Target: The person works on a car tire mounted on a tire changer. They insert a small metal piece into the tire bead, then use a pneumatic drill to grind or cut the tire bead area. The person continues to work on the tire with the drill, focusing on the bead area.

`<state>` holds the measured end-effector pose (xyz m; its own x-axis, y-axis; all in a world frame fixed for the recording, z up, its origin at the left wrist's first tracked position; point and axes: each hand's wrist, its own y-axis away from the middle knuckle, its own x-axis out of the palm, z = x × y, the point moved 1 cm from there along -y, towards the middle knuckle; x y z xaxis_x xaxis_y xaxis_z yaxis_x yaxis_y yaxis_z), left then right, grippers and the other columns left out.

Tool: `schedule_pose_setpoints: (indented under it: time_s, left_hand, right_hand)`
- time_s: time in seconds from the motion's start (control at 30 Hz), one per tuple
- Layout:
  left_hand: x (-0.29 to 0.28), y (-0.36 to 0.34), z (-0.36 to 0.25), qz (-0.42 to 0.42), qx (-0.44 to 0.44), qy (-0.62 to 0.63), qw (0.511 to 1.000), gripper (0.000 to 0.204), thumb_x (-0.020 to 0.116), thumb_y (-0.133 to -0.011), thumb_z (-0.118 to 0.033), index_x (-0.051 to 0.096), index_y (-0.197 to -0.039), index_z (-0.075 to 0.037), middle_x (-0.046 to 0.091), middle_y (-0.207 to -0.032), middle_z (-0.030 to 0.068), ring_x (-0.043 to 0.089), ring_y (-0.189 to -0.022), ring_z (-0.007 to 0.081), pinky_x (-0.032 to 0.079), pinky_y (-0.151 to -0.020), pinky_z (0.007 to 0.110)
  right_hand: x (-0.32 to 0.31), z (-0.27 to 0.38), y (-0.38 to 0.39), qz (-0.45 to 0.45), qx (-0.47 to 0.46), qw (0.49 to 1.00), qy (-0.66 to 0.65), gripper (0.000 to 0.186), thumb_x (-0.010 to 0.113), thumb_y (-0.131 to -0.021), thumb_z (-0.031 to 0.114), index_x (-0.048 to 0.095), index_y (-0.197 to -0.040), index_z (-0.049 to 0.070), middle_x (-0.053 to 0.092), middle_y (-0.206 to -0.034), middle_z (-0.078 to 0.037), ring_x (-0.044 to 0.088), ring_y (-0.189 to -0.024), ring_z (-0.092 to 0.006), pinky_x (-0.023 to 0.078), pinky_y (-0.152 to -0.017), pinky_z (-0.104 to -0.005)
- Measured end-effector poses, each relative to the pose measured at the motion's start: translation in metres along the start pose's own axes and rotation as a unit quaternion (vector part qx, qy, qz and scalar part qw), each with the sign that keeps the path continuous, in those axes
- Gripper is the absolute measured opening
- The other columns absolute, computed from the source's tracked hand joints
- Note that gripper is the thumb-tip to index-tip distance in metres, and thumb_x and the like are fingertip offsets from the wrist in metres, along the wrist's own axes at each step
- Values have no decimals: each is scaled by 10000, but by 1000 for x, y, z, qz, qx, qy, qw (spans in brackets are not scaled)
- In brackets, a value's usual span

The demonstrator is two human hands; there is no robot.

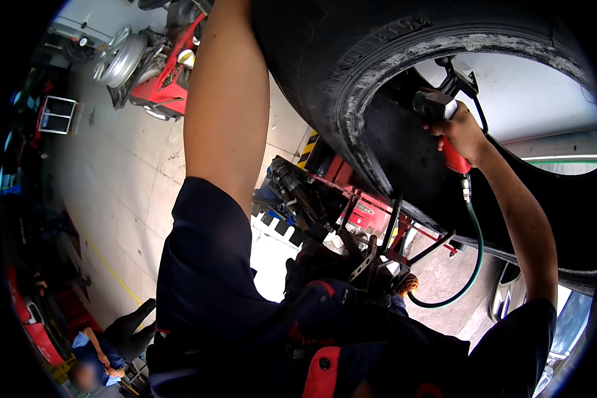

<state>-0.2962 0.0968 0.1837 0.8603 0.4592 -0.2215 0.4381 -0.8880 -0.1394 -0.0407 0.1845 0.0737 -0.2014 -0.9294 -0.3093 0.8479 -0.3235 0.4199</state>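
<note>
My right hand [463,136] reaches inside the opening of a large black tire [312,73]. Its fingers are wrapped round a red-handled air tool [452,158] with a dark and silver head. A green air hose [479,255] runs from the handle's metal fitting and curves down toward my body. The tool's working end is hard to make out against the dark inside of the tire, whose bead rim looks scuffed and whitish. My left arm stretches up past the tire's left side, and my left hand lies beyond the upper edge, out of sight.
Below the tire stands a red metal frame [338,174] with dark bars. A silver wheel rim [125,61] and red car parts [169,76] lie at the upper left. Another person [99,355] is at the lower left. A yellow line [106,255] crosses the tiled floor.
</note>
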Motion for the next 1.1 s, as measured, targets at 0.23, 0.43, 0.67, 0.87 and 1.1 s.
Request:
schedule_pose_setpoints:
  time_s: [0.23,0.43,0.67,0.87,1.1]
  left_hand:
    - [-5,1,0,-6,-3,0,1000,457,411,-904,-366,514,-1139,12,598,-1056,115,574,-929,213,448,-803,328]
    - [-8,3,1,-13,-3,3,1000,435,423,-902,-347,525,-1122,13,608,-1035,111,581,-908,208,453,-787,323]
    - [-15,4,-2,-25,2,6,1000,409,436,-900,-326,537,-1103,15,618,-1010,107,589,-883,203,459,-768,316]
    - [-22,5,-1,-34,2,6,999,387,448,-898,-307,548,-1086,16,627,-989,104,597,-861,198,464,-752,311]
    - [-30,2,-1,-44,8,14,999,362,461,-896,-286,560,-1067,18,638,-965,99,605,-836,192,470,-733,305]
  right_hand:
    - [-2,-10,-5,-1,-6,1000,-6,315,578,-707,21,496,-1007,-35,610,-757,-82,526,-505,-136,479,-508,-277]
    - [-3,-8,-6,-11,20,999,-27,320,568,-706,8,498,-1016,-29,615,-757,-83,529,-498,-140,482,-500,-277]
    - [2,-4,-13,4,33,999,-8,635,506,-678,-31,428,-1303,45,608,-823,-86,529,-531,-133,488,-512,-264]
    - [8,-2,-9,-2,12,998,-65,559,520,-669,-17,479,-1226,20,602,-783,-74,523,-520,-135,478,-498,-276]
    - [11,-2,-14,-6,39,997,-60,677,508,-668,-17,424,-1332,82,596,-790,-77,517,-516,-138,484,-509,-283]
